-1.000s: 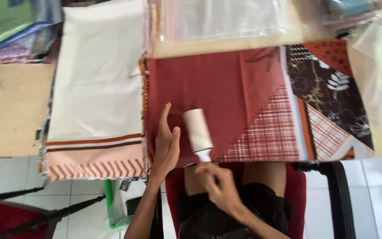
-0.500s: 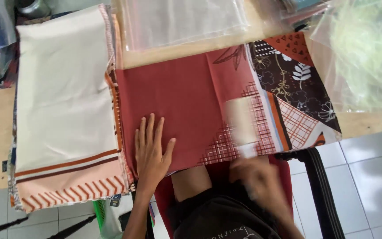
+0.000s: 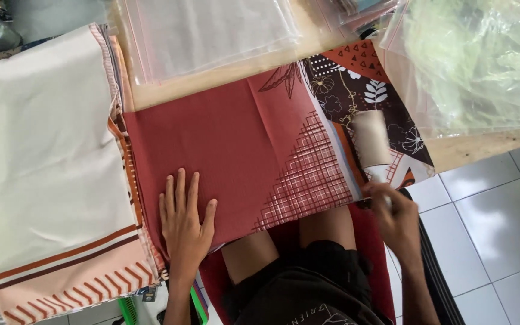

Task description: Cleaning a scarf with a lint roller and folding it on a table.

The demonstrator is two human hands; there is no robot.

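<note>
A folded red patterned cloth (image 3: 230, 150) is seen spread on a wooden table (image 3: 476, 147), pressed flat under the left hand (image 3: 183, 218), whose fingers are spread wide near the cloth's front edge. A lint roller (image 3: 371, 139) is held by its handle in the closed right hand (image 3: 392, 207) and laid on the cloth's dark floral end. A cream folded cloth (image 3: 46, 150) lies just beside it, clear plastic bags (image 3: 212, 33) behind.

Two hands (image 3: 185, 222) (image 3: 395, 216), one lint roller (image 3: 373, 139), two folded cloths (image 3: 242, 144) (image 3: 43, 156).
</note>
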